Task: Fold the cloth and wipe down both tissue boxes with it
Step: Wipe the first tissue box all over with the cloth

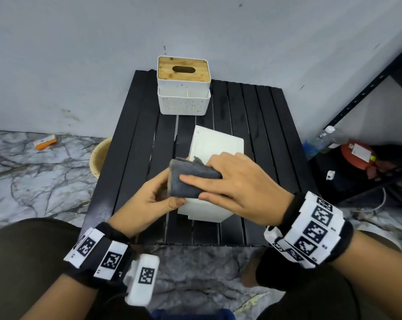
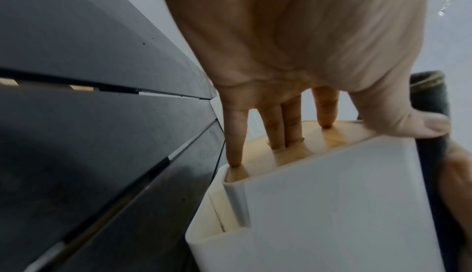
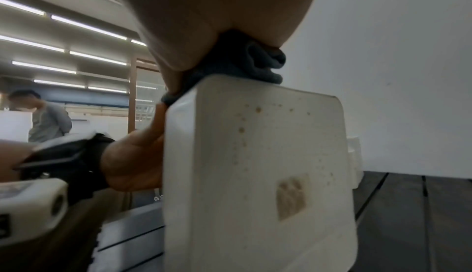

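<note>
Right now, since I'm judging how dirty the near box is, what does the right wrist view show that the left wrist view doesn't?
Only the right wrist view: brown specks and a squarish smudge on one white side of the near tissue box, plus a person far behind. Only the left wrist view: fingers of the left hand on the box's wooden lid. Both: the white box, the grey cloth on it, the black slatted table.

Bare black slatted worktop [image 1: 264, 125] lies open right and left of the tipped white plastic tissue box [image 1: 218, 144]; the upright white bamboo-lidded tissue box [image 1: 184, 102] and grey wall [image 1: 80, 65] close the far edge.
</note>
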